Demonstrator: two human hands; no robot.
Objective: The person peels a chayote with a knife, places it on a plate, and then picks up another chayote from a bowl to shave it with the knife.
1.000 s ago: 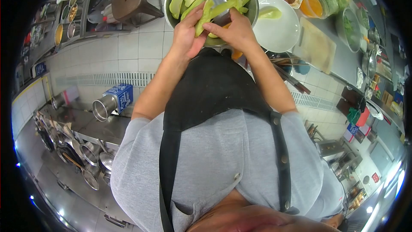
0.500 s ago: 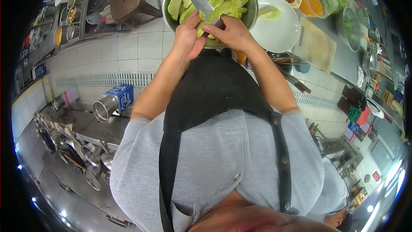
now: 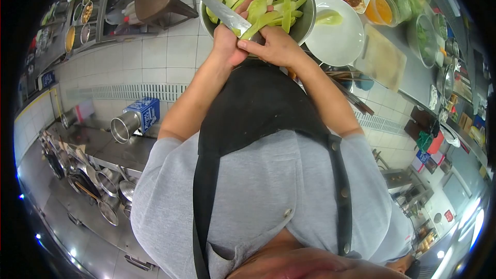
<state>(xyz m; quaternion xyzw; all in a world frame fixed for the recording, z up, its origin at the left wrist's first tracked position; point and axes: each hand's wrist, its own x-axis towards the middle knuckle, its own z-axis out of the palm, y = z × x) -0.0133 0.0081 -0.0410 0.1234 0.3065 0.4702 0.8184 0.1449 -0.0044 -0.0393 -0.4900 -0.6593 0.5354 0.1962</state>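
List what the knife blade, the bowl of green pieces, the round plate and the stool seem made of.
Knife blade: metal, likely steel; grey with bright reflections.
Bowl: probably stainless steel; its grey wall has a metallic sheen.
Plate: smooth white, ceramic or melamine; its look fits both.
Stool: brown, possibly plastic, judging by the seat's dull sheen.

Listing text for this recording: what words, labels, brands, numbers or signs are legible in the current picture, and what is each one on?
"ROYAL" – white letters on the blue box; the lettering after it is too blurred to read.
Too small to read: the marks on the red sign and on the dark blue box at far left.
No lettering can be made out on the knife.
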